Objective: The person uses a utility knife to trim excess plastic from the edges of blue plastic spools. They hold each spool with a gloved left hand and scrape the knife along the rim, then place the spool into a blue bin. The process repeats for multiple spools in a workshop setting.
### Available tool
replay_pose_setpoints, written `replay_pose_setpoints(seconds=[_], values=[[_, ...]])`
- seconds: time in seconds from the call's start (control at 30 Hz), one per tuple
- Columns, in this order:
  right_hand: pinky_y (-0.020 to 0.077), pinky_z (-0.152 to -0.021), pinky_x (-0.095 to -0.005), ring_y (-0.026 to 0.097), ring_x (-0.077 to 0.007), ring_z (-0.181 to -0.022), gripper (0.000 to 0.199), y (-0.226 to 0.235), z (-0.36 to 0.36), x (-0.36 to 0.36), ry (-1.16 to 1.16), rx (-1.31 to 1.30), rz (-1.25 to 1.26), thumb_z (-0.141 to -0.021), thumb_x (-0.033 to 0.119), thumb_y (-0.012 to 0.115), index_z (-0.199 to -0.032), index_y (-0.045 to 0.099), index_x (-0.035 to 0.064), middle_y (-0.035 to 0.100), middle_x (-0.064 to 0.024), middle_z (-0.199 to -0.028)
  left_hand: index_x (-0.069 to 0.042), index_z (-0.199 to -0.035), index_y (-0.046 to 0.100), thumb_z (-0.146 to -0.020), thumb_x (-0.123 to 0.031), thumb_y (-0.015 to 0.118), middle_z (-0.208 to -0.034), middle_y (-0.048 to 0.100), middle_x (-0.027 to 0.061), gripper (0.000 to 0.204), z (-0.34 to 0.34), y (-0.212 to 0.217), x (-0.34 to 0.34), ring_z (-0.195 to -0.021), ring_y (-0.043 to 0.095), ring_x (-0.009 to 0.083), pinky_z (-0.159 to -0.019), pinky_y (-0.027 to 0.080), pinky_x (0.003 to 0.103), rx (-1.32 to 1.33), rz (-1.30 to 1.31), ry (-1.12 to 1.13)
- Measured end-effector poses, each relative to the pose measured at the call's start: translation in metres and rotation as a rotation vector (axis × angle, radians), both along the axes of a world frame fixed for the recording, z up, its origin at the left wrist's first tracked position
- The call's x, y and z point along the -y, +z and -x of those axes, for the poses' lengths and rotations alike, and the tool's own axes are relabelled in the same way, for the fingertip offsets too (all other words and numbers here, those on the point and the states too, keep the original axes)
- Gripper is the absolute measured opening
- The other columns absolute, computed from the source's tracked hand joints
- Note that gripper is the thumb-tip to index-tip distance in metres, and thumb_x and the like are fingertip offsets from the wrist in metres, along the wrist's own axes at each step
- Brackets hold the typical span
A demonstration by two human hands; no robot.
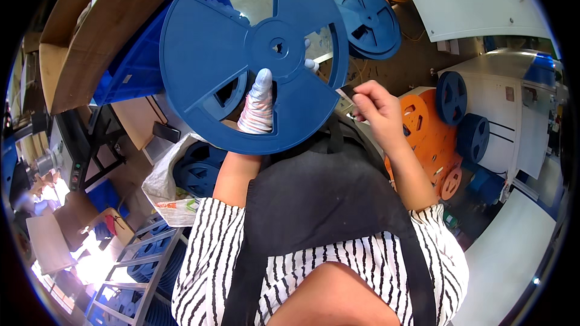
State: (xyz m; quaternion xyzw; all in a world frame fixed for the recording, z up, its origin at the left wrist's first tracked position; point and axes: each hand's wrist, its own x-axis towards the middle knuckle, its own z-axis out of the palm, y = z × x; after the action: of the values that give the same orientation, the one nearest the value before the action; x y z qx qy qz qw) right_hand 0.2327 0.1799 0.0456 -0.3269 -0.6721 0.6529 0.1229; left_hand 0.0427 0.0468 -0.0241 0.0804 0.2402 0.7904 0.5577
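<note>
2 hands share 1 blue reel (241, 54): left grip (258, 105) grasps its spoke from behind, right grip (374, 105) pinches its dark tape end (346, 92).

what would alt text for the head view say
A person's left hand, in a white finger cover, holds up a large blue reel, while the bare right hand pinches a dark tape end at its rim. More blue reels and orange reels lie around.

A single head-worn fisheye view looks steeply down the person's own chest, close above the hands. The blue reel (254, 54) fills the upper centre of the frame, striped sleeves the bottom; the workshop floor bends away toward the dark rim.
</note>
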Motion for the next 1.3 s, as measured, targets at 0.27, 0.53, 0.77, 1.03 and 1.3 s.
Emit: replay_pose_setpoints(seconds=[0.27, 0.53, 0.77, 1.03, 1.3], values=[[0.0491, -0.056, -0.0394, 0.065, -0.0287, -0.066, 0.018, 0.019, 0.051, 0.01, 0.404, 0.099, -0.897, -0.09, 0.026, 0.069, -0.084, 0.061, 0.0108, 0.065, -0.0062, -0.071, -0.004, -0.151, 0.038, -0.078, -0.06, 0.079, -0.144, 0.052, 0.017, 0.101, -0.017, 0.006, -0.006, -0.128, 0.057, 0.031, -0.106, 0.05, 0.045, -0.194, 0.074, 0.085], [0.0498, -0.053, -0.0409, 0.066, -0.0302, -0.061, 0.02, 0.02, 0.032, 0.02, 0.579, 0.179, -0.969, -0.089, 0.024, 0.069, -0.081, 0.059, 0.0089, 0.063, -0.0079, -0.064, -0.005, -0.145, 0.043, -0.075, -0.052, 0.086, -0.129, 0.062, 0.0178, 0.094, -0.038, -0.004, 0.005, -0.121, 0.061, 0.029, -0.106, 0.05, 0.045, -0.213, 0.147, 0.202], [0.0493, -0.054, -0.0404, 0.067, -0.0287, -0.063, 0.021, 0.025, 0.025, 0.022, 0.527, 0.11, -0.9, -0.089, 0.025, 0.07, -0.08, 0.059, 0.0105, 0.063, -0.0065, -0.064, -0.005, -0.147, 0.042, -0.077, -0.054, 0.084, -0.13, 0.061, 0.0161, 0.095, -0.031, -0.007, 0.011, -0.118, 0.062, 0.0287, -0.105, 0.05, 0.046, -0.19, 0.134, 0.139], [0.0515, -0.056, -0.0418, 0.067, -0.0304, -0.065, 0.019, 0.026, 0.021, 0.02, 0.611, 0.093, -0.906, -0.088, 0.024, 0.07, -0.082, 0.059, 0.0092, 0.065, -0.0075, -0.069, -0.003, -0.147, 0.041, -0.076, -0.058, 0.082, -0.128, 0.062, 0.0143, 0.099, -0.037, 0.004, 0.007, -0.119, 0.06, 0.0267, -0.105, 0.05, 0.043, -0.237, 0.144, 0.125], [0.0522, -0.064, -0.0369, 0.067, -0.0267, -0.078, 0.01, 0.035, 0.02, -0.058, 0.207, -0.008, -1.113, -0.092, 0.02, 0.068, -0.095, 0.064, 0.0113, 0.066, -0.0062, -0.084, 0.005, -0.147, 0.038, -0.083, -0.071, 0.065, -0.122, 0.062, 0.0243, 0.103, -0.014, 0.039, 0.021, -0.112, 0.066, 0.0338, -0.1, 0.056, 0.045, 0.248, 0.026, -0.02]])
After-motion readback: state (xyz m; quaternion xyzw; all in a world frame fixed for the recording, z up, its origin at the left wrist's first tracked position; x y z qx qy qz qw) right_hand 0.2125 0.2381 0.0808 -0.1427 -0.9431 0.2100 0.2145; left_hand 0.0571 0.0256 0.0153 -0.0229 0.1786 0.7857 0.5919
